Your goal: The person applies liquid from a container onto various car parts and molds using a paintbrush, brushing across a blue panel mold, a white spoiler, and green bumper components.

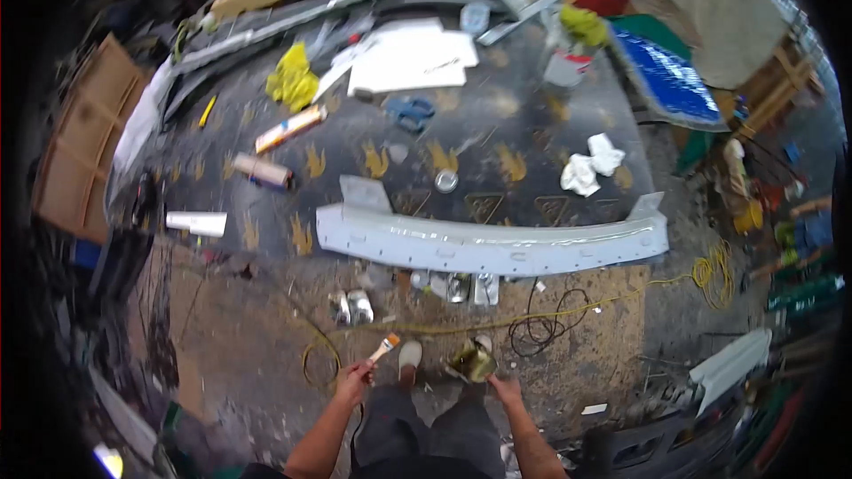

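My left hand [355, 376] is closed round a paintbrush [383, 349], its bristles pointing up and to the right. In my right hand [506, 388] is a yellowish, shiny open container [471, 361], tilted, gripped by its near side; its contents are too blurred to make out. Both hands are in front of my legs, short of the table. Beyond them, along the table's near edge, lies a long pale grey curved panel [497, 244] with a glossy upper strip and upright end tabs.
On the dark table [337, 137] are a yellow cloth [293, 77], white sheets [413, 58], blue gloves [409, 112], a small tin [445, 181] and crumpled white tissues [581, 175]. A yellow cord [444, 330] and a coiled dark cable [537, 333] cross the floor at my feet.
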{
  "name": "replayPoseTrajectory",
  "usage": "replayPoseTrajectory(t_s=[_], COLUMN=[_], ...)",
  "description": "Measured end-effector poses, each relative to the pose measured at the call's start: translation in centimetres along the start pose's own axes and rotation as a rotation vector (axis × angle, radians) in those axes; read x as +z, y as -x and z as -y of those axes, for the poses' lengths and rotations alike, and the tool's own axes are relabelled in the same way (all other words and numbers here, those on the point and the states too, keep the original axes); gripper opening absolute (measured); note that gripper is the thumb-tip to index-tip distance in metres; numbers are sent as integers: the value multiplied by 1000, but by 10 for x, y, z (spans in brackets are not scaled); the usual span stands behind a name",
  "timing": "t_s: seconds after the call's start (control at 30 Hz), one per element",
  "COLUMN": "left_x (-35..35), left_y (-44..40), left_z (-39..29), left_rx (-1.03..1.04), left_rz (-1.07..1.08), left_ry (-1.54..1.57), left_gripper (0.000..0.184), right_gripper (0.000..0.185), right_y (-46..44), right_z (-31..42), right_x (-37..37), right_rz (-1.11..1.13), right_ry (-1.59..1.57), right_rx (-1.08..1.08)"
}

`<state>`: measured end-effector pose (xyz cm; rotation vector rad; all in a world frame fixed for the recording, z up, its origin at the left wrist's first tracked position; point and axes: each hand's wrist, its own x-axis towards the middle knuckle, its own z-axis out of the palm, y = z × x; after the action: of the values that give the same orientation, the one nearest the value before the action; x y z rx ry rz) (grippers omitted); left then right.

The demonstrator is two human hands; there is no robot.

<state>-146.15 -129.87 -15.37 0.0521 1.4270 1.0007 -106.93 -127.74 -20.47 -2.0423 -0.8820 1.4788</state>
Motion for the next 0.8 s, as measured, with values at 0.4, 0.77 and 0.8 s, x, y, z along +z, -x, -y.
replayPoseTrajectory(t_s=[0.4,0.77,0.8], left_x=[24,24,23], left_y=[39,-81,-90], left_z=[214,362,370], left_rx=[-90,-53,-15], left_rz=[-275,-389,-366], left_ry=[681,1117,1142], left_gripper=[21,24,24], right_gripper=[68,68,72], right_y=[-118,-231,-244], right_z=[-5,-151,-165], right_x=[18,138,148], right_rz=[353,359,392], right_ry=[186,-174,-221], right_rx=[474,668,703])
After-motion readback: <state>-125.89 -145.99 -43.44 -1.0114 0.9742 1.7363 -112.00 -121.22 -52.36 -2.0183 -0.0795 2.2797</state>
